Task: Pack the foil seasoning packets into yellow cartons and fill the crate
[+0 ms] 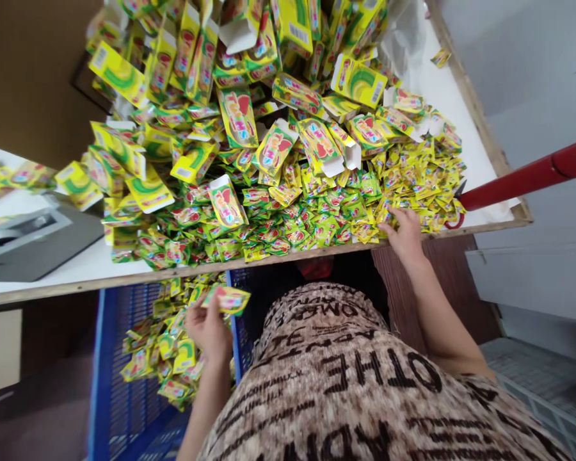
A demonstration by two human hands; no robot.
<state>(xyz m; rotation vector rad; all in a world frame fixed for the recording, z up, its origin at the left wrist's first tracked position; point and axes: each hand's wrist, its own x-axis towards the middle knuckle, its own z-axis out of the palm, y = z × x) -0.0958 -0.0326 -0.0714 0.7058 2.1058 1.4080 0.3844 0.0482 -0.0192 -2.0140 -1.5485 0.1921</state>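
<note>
My left hand (207,328) is below the table edge, over a blue crate (106,390), and holds a small yellow-green packed box (230,298). My right hand (404,232) rests at the table's front edge, fingers on the heap of small yellow-green sachets (345,211). Behind the sachets lies a big pile of open yellow-green cartons (240,115). The crate holds several filled boxes (166,349).
The white table (52,269) has a wooden rim. A grey machine (29,237) sits at its left. A red-handled tool (523,178) lies across the right corner. A white plastic bag (406,29) lies at the back right. Another crate (547,390) stands at lower right.
</note>
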